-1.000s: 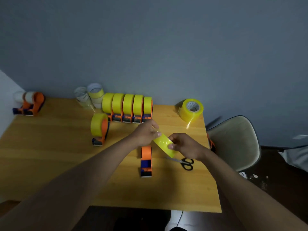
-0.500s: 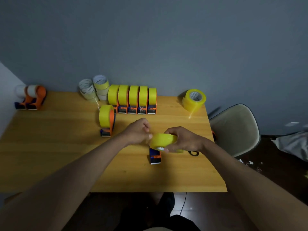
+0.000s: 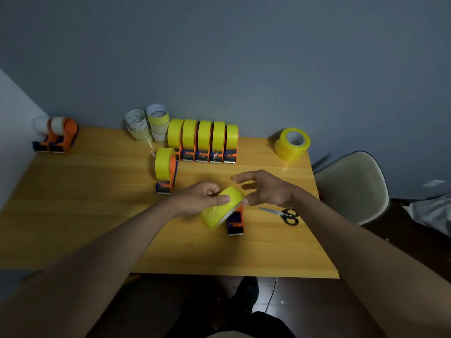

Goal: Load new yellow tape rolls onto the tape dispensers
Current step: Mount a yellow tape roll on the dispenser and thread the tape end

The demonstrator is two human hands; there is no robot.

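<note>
The left hand (image 3: 200, 198) grips a yellow tape roll (image 3: 220, 207) just above an orange dispenser (image 3: 235, 222) at mid-table; the right hand (image 3: 263, 191) hovers beside the roll, fingers spread, holding nothing. Bare wooden table (image 3: 85, 215) lies to the left and toward the near edge, with scissors (image 3: 284, 213) near the right edge. Five loaded dispensers (image 3: 203, 142) line the rear against a grey wall (image 3: 219, 57), and a chair (image 3: 351, 186) stands off the right side.

The scene is dimly lit; the frame's lower corners are darkened, straight edges are bowed outward, and fine detail is softened.
</note>
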